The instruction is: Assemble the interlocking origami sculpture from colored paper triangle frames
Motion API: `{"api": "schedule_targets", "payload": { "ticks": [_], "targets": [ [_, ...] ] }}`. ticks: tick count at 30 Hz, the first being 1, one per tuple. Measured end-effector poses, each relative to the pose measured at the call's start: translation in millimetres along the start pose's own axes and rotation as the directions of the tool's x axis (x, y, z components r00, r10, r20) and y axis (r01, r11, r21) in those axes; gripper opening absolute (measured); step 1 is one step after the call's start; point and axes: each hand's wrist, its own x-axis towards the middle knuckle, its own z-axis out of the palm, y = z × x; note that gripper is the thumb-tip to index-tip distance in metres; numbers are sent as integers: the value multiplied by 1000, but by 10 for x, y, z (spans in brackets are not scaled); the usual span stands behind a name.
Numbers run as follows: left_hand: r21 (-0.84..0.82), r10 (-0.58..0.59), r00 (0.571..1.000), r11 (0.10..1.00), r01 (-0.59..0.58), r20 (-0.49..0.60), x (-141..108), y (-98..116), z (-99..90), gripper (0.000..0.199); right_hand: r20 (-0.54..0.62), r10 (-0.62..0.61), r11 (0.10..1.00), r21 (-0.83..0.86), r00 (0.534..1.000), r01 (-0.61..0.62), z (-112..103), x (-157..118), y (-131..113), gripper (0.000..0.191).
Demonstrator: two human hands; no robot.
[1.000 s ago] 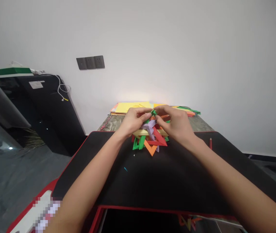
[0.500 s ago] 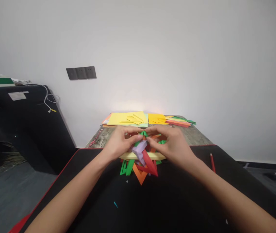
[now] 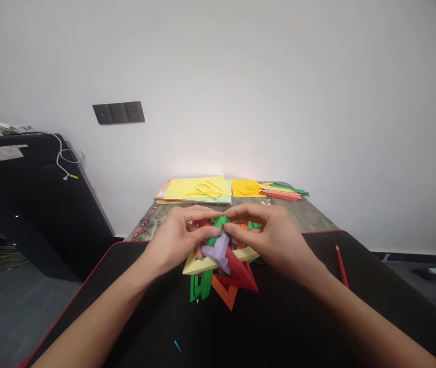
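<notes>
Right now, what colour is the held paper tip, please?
The paper tip is green, in head view.

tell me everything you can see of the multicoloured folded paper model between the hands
The multicoloured spiky model looks like folded paper: interlocked angular frames in green, lilac, pale yellow, red and orange, with pointed corners and open gaps. It is over the black mat with red edging; whether it rests there is unclear. The bare left hand and bare right hand pinch around its green top, hiding parts of its sides.
</notes>
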Motion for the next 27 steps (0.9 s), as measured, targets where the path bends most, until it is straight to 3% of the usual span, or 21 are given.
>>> {"api": "schedule_targets", "payload": {
  "ticks": [8,27],
  "targets": [
    [47,23,999,999,-21,-33,-15,-8,47,27,-93,-21,1000,-15,995,20,42,-66,37,13],
    [60,22,999,998,-20,-31,-44,35,64,24,-67,25,997,80,997,-19,17,-60,49,10]
  ]
}}
